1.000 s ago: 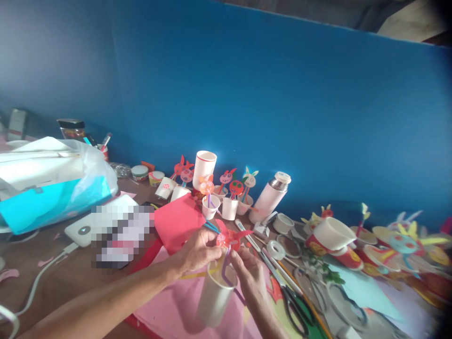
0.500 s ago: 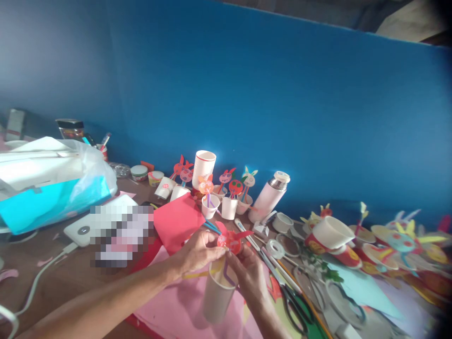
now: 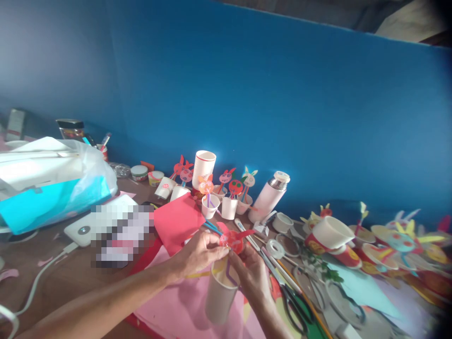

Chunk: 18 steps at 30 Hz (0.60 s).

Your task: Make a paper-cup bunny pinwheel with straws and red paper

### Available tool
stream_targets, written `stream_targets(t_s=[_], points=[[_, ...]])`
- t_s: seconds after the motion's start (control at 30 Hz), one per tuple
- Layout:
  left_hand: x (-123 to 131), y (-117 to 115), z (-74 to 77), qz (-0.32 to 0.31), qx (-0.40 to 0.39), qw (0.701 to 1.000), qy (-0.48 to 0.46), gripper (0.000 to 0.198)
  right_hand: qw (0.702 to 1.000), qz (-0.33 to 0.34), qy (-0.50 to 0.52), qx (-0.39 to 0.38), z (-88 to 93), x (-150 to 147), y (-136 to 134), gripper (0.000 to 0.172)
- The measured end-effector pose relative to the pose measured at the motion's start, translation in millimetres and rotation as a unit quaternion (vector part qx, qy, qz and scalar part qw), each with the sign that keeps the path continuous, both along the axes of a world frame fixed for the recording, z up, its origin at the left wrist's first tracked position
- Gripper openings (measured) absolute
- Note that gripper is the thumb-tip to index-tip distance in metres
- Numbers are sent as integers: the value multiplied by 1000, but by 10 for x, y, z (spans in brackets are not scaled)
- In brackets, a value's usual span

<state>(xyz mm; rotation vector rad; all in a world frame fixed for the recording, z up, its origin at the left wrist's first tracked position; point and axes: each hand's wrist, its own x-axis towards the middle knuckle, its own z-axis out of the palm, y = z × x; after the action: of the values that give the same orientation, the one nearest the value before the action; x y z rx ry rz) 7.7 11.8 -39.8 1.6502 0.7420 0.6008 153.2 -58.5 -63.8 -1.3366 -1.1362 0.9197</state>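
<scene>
Between both hands is a red paper rabbit head (image 3: 237, 241) with long ears and a drawn face. My left hand (image 3: 197, 254) pinches its left edge with thumb and fingers. On the other side, my right hand (image 3: 251, 269) grips its lower right edge, the thumb near the bottom. Just below stands a white paper cup (image 3: 221, 301), slightly tilted. A bent purple straw (image 3: 229, 272) rises from the cup towards the head; whether they are joined is hidden by my fingers. A yellow straw (image 3: 197, 274) sticks out to the left. Pink paper sheets (image 3: 165, 308) lie underneath.
Finished-looking rabbit heads on straws stand in small cups behind, such as an orange one (image 3: 205, 185). A pink thermos (image 3: 268, 197) stands behind right. Scissors (image 3: 294, 301), a tape roll (image 3: 275, 248) and more cups (image 3: 332, 232) lie right. Red paper (image 3: 178, 219) and a power bank (image 3: 106, 217) lie left.
The rabbit head, the cup and both hands have shifted very slightly to the right. Both hands keep their grip on the head.
</scene>
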Motion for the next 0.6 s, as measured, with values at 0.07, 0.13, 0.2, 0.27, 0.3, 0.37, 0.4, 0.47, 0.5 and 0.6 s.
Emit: stream_targets(t_s=[0.07,0.13,0.2,0.27,0.3,0.37,0.4,0.47,0.5,0.6], points=[[-2,1,3,16,40,999,15,36,1000,-8,-12,-5,6,-14,-7,28],[-12,10,22,34,80,996,28,36,1000,-7,-15,-7,-2,-21,-13,29],[-24,20,47,33,95,994,38,34,1000,-4,-13,-9,-20,-20,-18,29],[-33,25,64,20,77,996,40,29,1000,-9,-14,-17,-37,-14,-21,30],[-36,24,66,17,66,997,42,27,1000,-12,-17,-22,-41,-12,-23,30],[-37,18,55,26,63,996,53,25,999,-13,-24,-27,-38,-11,-26,30],[-37,14,43,35,70,995,61,24,999,-11,-27,-26,-30,-13,-28,30],[-34,3,13,49,88,992,76,23,999,-5,-29,-20,-11,-22,-31,29],[-31,-3,-2,52,94,991,81,23,999,-3,-29,-17,-2,-27,-32,29],[-22,-14,-19,60,97,990,78,24,1000,3,-27,-10,6,-38,-31,28]])
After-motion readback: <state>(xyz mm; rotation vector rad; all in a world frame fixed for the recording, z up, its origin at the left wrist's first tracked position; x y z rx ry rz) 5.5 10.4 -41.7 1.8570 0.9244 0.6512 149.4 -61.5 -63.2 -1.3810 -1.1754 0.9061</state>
